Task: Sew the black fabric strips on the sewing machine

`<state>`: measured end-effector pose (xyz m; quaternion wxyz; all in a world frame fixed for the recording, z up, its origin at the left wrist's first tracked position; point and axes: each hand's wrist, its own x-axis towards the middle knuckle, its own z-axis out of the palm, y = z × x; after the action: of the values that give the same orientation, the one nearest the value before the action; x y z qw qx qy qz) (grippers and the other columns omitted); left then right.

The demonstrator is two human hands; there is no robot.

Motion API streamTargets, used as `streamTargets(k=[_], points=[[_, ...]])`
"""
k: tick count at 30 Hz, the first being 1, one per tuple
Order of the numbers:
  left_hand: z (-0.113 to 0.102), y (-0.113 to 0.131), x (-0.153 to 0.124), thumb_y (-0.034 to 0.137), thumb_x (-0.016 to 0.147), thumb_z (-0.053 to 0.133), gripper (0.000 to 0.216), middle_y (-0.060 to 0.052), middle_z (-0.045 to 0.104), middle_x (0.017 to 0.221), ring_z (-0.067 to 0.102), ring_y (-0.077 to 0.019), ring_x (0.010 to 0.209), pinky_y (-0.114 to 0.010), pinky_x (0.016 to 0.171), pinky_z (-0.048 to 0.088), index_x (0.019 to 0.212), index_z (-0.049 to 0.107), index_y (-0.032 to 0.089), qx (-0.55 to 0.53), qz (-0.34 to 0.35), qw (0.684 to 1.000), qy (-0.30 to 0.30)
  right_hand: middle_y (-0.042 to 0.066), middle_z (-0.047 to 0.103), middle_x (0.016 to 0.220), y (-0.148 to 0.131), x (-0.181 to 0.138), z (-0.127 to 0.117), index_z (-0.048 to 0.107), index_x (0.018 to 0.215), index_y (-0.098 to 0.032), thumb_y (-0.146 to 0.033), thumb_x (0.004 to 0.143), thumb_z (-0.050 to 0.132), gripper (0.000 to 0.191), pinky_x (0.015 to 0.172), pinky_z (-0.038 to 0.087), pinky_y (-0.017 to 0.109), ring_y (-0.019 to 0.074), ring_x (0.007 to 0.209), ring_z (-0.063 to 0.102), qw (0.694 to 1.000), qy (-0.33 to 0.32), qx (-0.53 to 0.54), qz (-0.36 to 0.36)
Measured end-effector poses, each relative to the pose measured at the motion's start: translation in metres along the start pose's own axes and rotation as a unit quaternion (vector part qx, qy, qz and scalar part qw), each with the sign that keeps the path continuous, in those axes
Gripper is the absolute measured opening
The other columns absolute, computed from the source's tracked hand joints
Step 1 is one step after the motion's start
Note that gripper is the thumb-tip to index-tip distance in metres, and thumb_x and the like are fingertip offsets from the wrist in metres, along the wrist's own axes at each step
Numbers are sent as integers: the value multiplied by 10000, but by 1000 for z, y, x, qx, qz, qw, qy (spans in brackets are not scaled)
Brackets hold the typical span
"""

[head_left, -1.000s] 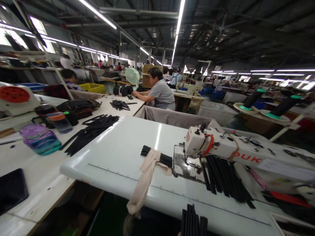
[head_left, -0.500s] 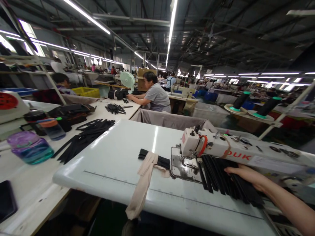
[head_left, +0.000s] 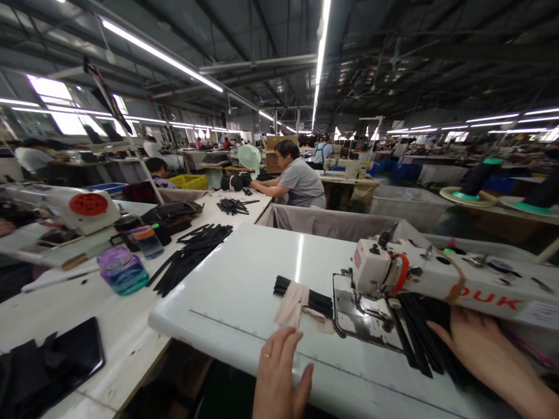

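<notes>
My left hand (head_left: 279, 372) is at the table's front edge, fingers stretched out and thumb apart. Its fingertips reach the lower end of a beige cloth strip (head_left: 293, 302), which is wrapped around a small bundle of black strips (head_left: 321, 301); whether they touch the cloth is unclear. My right hand (head_left: 484, 346) rests on a fanned pile of black fabric strips (head_left: 413, 334) beneath the sewing machine's arm (head_left: 471, 285). Its thumb is spread away from the fingers, whose ends are partly hidden by the machine. The metal needle plate (head_left: 362, 320) lies between bundle and pile.
On the left table are loose black strips (head_left: 192, 256), a purple-and-teal bottle (head_left: 122, 270), a second bottle (head_left: 148, 241) and a dark phone (head_left: 82, 355). A cloth-lined bin (head_left: 332, 218) borders the far edge. A co-worker (head_left: 301, 174) sits beyond. Thread cones (head_left: 480, 177) stand right.
My left hand has come into view from below, by the beige strip's tail. My right hand stays at the black strips, its thumb now spread wider. The camera view has swung left.
</notes>
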<state>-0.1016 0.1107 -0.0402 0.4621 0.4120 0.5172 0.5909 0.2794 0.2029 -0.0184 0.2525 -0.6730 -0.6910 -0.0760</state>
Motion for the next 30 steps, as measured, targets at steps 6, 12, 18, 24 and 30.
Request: streamTargets(k=[6, 12, 18, 24, 30], points=[[-17, -17, 30, 244, 707, 754, 207, -163, 670, 1156, 441, -389, 1276, -517, 1182, 165, 913, 746, 225, 110, 47, 992, -32, 119, 714, 1068, -129, -29, 21, 685, 1072, -203, -335, 920, 473, 293, 851, 539, 431, 275, 965, 673, 971, -125, -3, -206], [-11, -43, 21, 272, 814, 650, 104, -148, 671, 1120, 495, -324, 1213, -446, 1179, 210, 879, 723, 236, 117, 104, 986, 49, 125, 647, 1181, -209, 27, 66, 580, 1250, -149, -234, 903, 579, 357, 962, 475, 432, 240, 1129, 591, 952, -195, 13, -237], [-19, -48, 26, 312, 824, 662, 156, -122, 676, 1057, 551, -303, 1085, -385, 1049, 360, 960, 685, 238, 157, 74, 981, 84, 67, 628, 1124, -228, 31, 89, 612, 1109, -156, -349, 927, 606, 265, 849, 527, 425, 205, 988, 623, 945, -234, -52, -221], [-35, -20, 60, 499, 792, 682, 302, -21, 620, 732, 569, -179, 704, -237, 665, 444, 864, 656, 207, 65, 63, 991, 100, 53, 640, 1061, -225, 17, 76, 603, 1118, -155, -307, 939, 590, 236, 795, 542, 386, 181, 905, 638, 954, -242, -72, -163], [-68, 4, 140, 746, 763, 453, 612, 73, 415, 529, 353, -98, 406, -215, 413, 289, 868, 587, 159, 88, 45, 983, 156, 111, 673, 928, -179, 5, 34, 604, 1018, -144, -27, 885, 370, 293, 733, 476, 316, 211, 822, 657, 950, -267, 12, -162]])
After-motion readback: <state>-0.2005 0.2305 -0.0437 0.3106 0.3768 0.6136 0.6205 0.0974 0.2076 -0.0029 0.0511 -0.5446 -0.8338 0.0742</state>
